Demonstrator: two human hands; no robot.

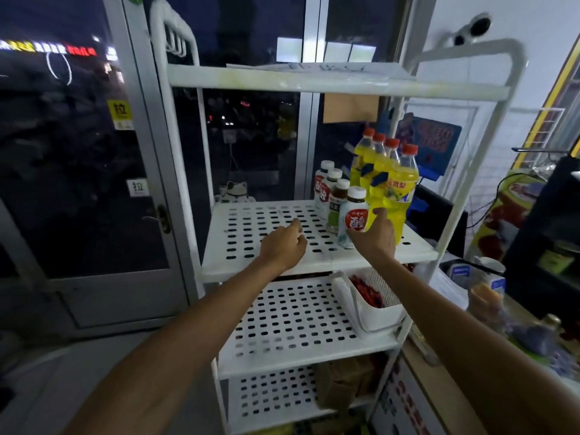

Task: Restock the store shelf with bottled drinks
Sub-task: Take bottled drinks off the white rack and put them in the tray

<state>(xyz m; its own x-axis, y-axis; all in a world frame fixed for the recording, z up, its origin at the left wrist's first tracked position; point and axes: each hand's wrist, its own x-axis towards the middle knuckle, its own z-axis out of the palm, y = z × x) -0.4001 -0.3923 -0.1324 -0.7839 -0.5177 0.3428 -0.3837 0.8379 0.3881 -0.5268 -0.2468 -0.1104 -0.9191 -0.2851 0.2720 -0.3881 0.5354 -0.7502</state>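
- The right hand (pixel 375 238) grips the front white-capped bottle (pixel 353 215) from its right side. Its fingers (pixel 380 215) curl between this bottle and the yellow bottles (pixel 398 183).
- The gripped bottle stands upright near the front edge of the middle shelf (pixel 251 215), at the right part of it.
- Three more small bottles (pixel 329 189) stand in a row behind it, and the four yellow ones stand in a row just beside them.
- The left hand (pixel 284 246) is over the bare left part of the same shelf, apart from all bottles. Its fingers are loosely curled and hold nothing.
- On the shelf below, a white basket (pixel 376 321) sits at the right side.
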